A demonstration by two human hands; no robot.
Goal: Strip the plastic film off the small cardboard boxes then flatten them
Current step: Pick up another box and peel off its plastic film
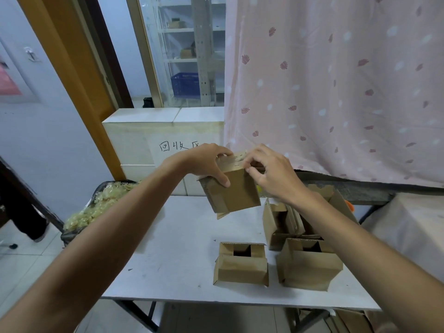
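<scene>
Surface (182, 248): pale grey folding tabletop, scuffed and marked, on dark metal legs. Behind it stands a white box (144, 138) with handwritten characters on a paper label, partly hidden by the hands. Right of that hangs a pink curtain (336, 92) printed with leaves. Left: an orange-brown door frame (72, 68), and past it a room with white shelving (182, 32) and one blue plastic crate (186, 85). Floor is pale tile.

At the left edge of the surface: one dark bag (101, 207) heaped with crumpled yellowish plastic film.

Count of small cardboard boxes: four visible. One held box (236, 191) in the air above the far side of the surface, tilted. Three on the surface to the right: front box (241, 265), top flaps folded in with a square gap showing; right front box (310, 265), just beside it, top also partly open; rear box (280, 222), open, partly behind the right forearm. More cardboard behind the forearm; cannot tell whether it is a further box.

Left hand (206, 164): grip closed on the held box, thumb on its near face, fingers wrapped over the upper left edge.

Right hand (269, 174): fingertips pinched together at the top edge of the same box, on the flap or on something thin there. Cannot tell whether film lies between them.
</scene>
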